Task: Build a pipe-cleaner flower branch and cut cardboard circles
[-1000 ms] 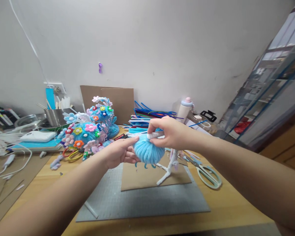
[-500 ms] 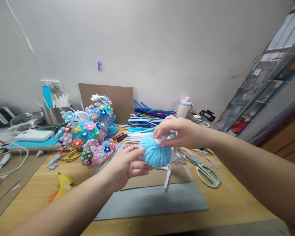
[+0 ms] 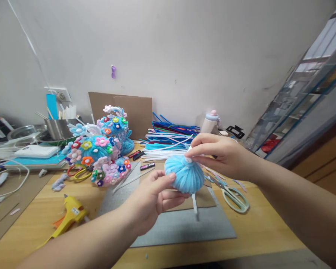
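Note:
A round light-blue pleated ball (image 3: 184,175) of fuzzy stems hangs above the grey mat, held between both hands. My left hand (image 3: 159,194) grips its left side and underside, the thumb on the near face. My right hand (image 3: 210,153) pinches a small white piece (image 3: 188,159) at the top of the ball. Below the ball a white fuzzy stem (image 3: 195,206) sticks down over a cardboard sheet (image 3: 207,200). What lies behind the ball is hidden.
Flower-covered fuzzy pieces (image 3: 96,147) stand at the left, near a yellow glue gun (image 3: 72,211). Green-handled scissors (image 3: 235,199) lie right of the mat (image 3: 182,233). Behind are bundled stems (image 3: 168,138), a bottle (image 3: 210,122) and a metal container (image 3: 58,129).
The ball has shifted right with both hands and turned, so its white top piece shows upright. A small black-and-pink packet and more of the glue gun are now visible.

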The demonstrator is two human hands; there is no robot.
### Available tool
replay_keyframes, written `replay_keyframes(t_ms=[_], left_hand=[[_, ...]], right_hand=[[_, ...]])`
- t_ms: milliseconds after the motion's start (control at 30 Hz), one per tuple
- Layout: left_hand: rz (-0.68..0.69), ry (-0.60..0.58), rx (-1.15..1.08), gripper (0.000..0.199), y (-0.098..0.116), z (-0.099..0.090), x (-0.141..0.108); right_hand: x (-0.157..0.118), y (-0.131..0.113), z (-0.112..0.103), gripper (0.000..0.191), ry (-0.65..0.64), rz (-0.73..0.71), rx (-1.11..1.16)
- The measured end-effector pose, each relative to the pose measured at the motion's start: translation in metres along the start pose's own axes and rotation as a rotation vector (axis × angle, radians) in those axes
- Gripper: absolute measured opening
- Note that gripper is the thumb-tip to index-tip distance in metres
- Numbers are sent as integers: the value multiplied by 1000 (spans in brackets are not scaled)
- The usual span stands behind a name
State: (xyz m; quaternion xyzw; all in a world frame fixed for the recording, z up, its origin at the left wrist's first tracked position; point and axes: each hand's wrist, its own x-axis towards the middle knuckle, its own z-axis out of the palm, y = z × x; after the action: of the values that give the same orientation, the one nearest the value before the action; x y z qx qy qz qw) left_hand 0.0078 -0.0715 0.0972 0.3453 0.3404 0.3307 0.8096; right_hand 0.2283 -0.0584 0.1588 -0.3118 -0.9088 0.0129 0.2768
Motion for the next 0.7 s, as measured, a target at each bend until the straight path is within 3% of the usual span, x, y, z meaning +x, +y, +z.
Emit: replay_keyframes(t_ms=[433, 700], left_hand=[[14, -31, -167, 36, -25, 41, 4], [19, 17, -191, 38, -32, 54, 0]], right_hand=[[-34, -30, 2, 18, 225, 394, -101], [-43, -27, 6, 23, 248, 377, -56]])
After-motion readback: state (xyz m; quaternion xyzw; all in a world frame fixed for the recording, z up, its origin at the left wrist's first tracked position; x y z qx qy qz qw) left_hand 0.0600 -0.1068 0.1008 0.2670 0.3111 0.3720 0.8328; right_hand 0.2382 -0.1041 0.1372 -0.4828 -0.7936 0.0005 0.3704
